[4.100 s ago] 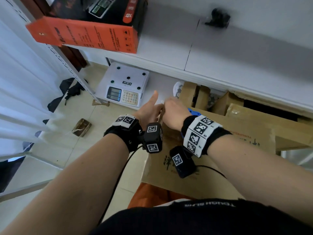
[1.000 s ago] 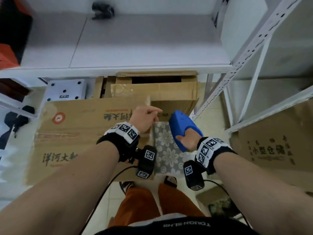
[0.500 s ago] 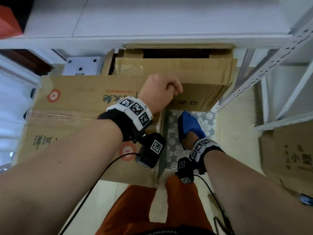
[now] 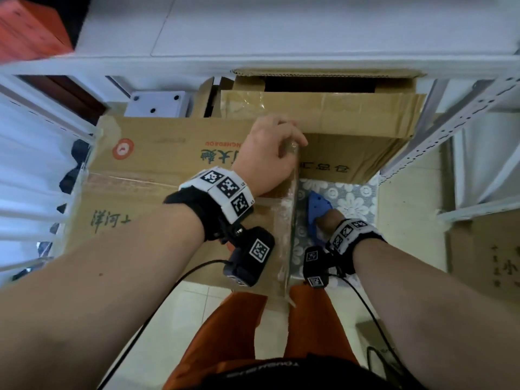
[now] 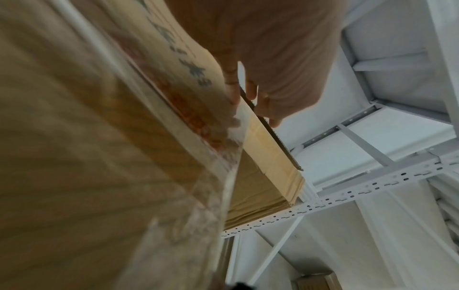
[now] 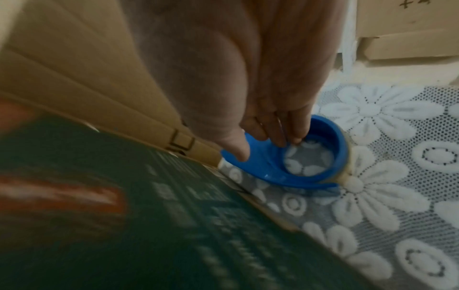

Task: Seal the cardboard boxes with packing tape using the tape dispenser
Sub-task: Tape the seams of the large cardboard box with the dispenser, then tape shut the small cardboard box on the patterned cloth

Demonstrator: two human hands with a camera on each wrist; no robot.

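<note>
A large printed cardboard box (image 4: 157, 164) stands on the floor in front of me, with clear tape (image 4: 291, 226) running along its right edge. My left hand (image 4: 270, 147) grips that edge near the far corner; in the left wrist view the left hand's fingers (image 5: 263, 109) and thumb pinch the cardboard box (image 5: 99, 137). My right hand (image 4: 327, 220) holds the blue tape dispenser (image 4: 318, 206) low beside the box's right side. In the right wrist view the right hand's fingers (image 6: 280, 133) hook into the tape dispenser's ring (image 6: 323, 153), which touches the floral mat (image 6: 372, 176).
A second cardboard box (image 4: 323, 114) with open flaps sits behind, under a white shelf (image 4: 253, 32). A perforated metal rack post (image 4: 450, 122) rises at the right, with another carton (image 4: 484, 254) past it. A white scale (image 4: 157, 106) stands at the back left.
My view swung from the box's left end to its right edge. The right hand dropped the dispenser down the box's right side, and the left hand closed over the top right edge.
</note>
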